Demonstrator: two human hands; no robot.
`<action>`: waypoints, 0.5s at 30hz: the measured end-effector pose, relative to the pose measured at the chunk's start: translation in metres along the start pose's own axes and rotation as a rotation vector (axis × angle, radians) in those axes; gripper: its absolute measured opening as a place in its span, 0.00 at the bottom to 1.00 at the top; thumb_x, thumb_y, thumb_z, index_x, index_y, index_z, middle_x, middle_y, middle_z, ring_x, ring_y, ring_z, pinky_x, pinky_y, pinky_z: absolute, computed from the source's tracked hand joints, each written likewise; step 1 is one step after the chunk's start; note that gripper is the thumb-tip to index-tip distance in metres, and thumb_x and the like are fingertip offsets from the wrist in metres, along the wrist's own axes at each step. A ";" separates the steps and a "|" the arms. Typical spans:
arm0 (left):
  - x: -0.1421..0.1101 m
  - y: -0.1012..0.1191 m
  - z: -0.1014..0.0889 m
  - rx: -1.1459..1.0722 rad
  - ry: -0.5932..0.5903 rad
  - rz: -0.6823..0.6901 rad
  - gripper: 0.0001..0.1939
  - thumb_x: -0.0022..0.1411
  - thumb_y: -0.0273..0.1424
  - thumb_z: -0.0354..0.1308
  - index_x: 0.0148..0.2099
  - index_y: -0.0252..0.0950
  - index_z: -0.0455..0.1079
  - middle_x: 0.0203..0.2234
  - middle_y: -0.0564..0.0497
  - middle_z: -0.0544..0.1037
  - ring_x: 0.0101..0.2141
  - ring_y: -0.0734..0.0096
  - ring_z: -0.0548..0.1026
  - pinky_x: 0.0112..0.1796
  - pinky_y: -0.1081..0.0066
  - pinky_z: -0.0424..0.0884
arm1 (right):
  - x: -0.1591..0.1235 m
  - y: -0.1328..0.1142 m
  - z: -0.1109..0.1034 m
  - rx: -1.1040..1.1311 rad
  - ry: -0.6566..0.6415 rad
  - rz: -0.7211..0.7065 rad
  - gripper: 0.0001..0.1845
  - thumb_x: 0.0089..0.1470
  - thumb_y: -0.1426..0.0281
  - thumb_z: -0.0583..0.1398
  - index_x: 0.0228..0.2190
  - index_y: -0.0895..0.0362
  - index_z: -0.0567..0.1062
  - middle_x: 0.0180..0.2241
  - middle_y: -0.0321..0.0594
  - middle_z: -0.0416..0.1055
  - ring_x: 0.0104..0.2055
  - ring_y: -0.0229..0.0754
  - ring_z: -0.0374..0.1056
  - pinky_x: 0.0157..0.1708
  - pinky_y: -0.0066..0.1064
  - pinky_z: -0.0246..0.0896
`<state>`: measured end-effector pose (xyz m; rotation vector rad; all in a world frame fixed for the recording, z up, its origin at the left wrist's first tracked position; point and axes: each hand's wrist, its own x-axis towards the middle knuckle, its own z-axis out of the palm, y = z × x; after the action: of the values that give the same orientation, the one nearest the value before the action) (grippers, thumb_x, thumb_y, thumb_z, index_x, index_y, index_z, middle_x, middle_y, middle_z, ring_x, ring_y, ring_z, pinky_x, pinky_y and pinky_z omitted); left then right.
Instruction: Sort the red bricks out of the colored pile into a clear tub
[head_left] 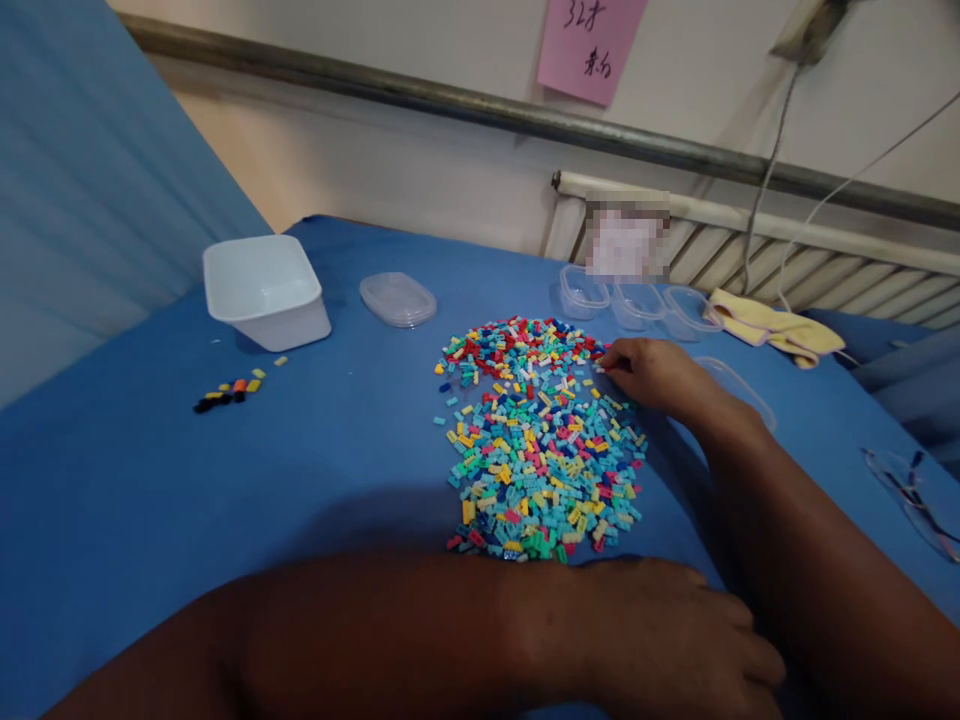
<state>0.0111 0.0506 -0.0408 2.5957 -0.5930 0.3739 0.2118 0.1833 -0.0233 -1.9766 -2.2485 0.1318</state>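
A pile of several small coloured bricks [536, 435] lies spread on the blue table cover [150, 480]. My right hand [652, 375] rests at the pile's far right edge, fingertips pinched together on a small brick there that I cannot name. My left hand [675, 640] lies across the near edge in front of the pile, fingers curled down on the cloth; nothing shows in it. A short row of black, yellow and orange bricks [229, 390] lies apart at the left.
A white tub [266, 290] stands at the back left with a clear lid [397, 298] beside it. Several small clear containers [634, 300] sit behind the pile, a yellow cloth [776, 328] to their right. Another clear lid [739, 390] lies under my right wrist.
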 end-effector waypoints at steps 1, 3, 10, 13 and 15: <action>0.000 0.000 0.000 -0.001 0.003 0.003 0.15 0.75 0.34 0.56 0.50 0.37 0.84 0.45 0.51 0.83 0.46 0.64 0.79 0.39 0.61 0.78 | 0.000 0.001 0.000 0.004 0.001 -0.008 0.11 0.61 0.72 0.62 0.42 0.52 0.85 0.42 0.40 0.87 0.40 0.47 0.79 0.40 0.33 0.65; 0.000 0.000 -0.003 -0.007 -0.004 -0.002 0.15 0.75 0.34 0.56 0.49 0.38 0.84 0.45 0.51 0.83 0.46 0.64 0.79 0.40 0.61 0.78 | -0.001 0.002 -0.002 0.014 -0.015 -0.025 0.11 0.59 0.72 0.62 0.40 0.52 0.84 0.39 0.39 0.86 0.37 0.45 0.77 0.36 0.33 0.62; 0.004 0.002 -0.012 -0.058 -0.133 -0.045 0.19 0.78 0.35 0.51 0.53 0.35 0.83 0.49 0.50 0.83 0.49 0.60 0.78 0.43 0.58 0.78 | -0.005 0.001 -0.012 -0.026 0.027 0.093 0.09 0.59 0.71 0.62 0.39 0.54 0.82 0.34 0.39 0.82 0.32 0.44 0.73 0.32 0.34 0.56; 0.004 0.002 -0.011 -0.055 -0.108 -0.040 0.18 0.77 0.35 0.52 0.52 0.35 0.83 0.48 0.51 0.83 0.48 0.61 0.78 0.43 0.58 0.78 | -0.004 0.000 -0.008 0.020 0.069 0.085 0.10 0.60 0.69 0.62 0.41 0.54 0.83 0.35 0.40 0.83 0.34 0.45 0.74 0.33 0.34 0.58; 0.003 0.002 -0.009 -0.049 -0.071 -0.033 0.17 0.76 0.34 0.54 0.52 0.35 0.83 0.46 0.51 0.83 0.47 0.61 0.78 0.42 0.59 0.78 | -0.003 0.000 -0.004 0.055 0.055 0.065 0.11 0.61 0.69 0.61 0.42 0.54 0.83 0.36 0.40 0.84 0.35 0.45 0.75 0.35 0.33 0.60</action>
<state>0.0112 0.0526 -0.0312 2.5770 -0.5752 0.2547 0.2124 0.1805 -0.0199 -2.0010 -2.1249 0.1435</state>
